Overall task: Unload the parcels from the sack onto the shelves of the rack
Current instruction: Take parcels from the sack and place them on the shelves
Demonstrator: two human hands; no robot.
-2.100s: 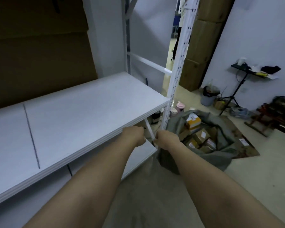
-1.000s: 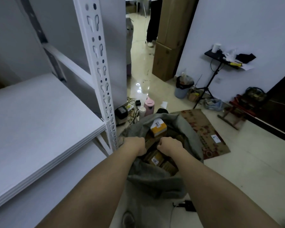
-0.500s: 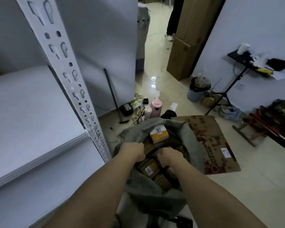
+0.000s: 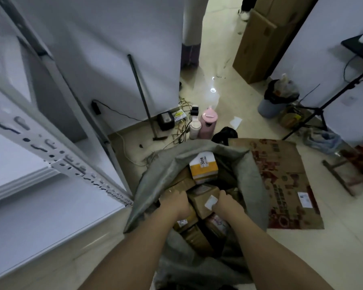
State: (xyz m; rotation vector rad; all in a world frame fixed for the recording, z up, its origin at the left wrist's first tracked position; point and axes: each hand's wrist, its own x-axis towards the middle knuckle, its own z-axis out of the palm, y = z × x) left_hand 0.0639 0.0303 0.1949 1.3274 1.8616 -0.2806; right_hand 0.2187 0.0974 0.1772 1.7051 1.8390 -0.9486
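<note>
Both hands have sunk deeper into the grey sack since half a second ago, and the view has tipped down, so the white rack with its bare shelves now fills the left edge. Left hand and right hand curl round opposite sides of one brown parcel with a white label too blurred to read. Picking the first parcel looks to be the step in hand, and next it needs lifting clear and carrying left to a shelf; behind it a yellow-and-white parcel shows "6005".
</note>
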